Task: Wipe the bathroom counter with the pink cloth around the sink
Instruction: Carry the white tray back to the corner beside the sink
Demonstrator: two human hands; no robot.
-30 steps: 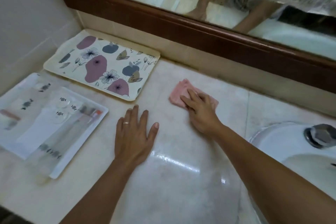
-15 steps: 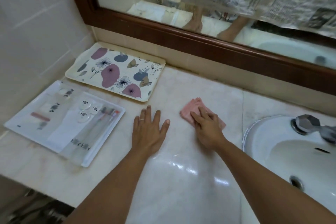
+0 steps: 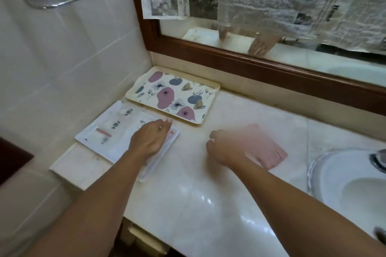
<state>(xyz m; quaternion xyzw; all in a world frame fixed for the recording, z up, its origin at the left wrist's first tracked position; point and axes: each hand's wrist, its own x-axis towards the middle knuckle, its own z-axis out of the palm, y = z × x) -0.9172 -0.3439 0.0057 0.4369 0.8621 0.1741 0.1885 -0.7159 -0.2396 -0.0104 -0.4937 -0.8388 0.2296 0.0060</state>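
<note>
Right hand (image 3: 224, 148) shows motion-blurred over the pink cloth (image 3: 266, 150); I cannot tell its grip. Left hand (image 3: 149, 139) lies flat, fingers relaxed, on the clear pouch (image 3: 108, 131). I see the cloth spread on the counter (image 3: 208, 204), between the sink (image 3: 338, 181) and the floral tray (image 3: 173, 96).

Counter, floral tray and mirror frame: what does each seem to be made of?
Counter: polished pale stone, likely marble, glossy highlights and faint veining. Floral tray: looks like plastic or melamine, with printed flowers and a smooth cream rim. Mirror frame: dark brown varnished wood, judging by its sheen.
</note>
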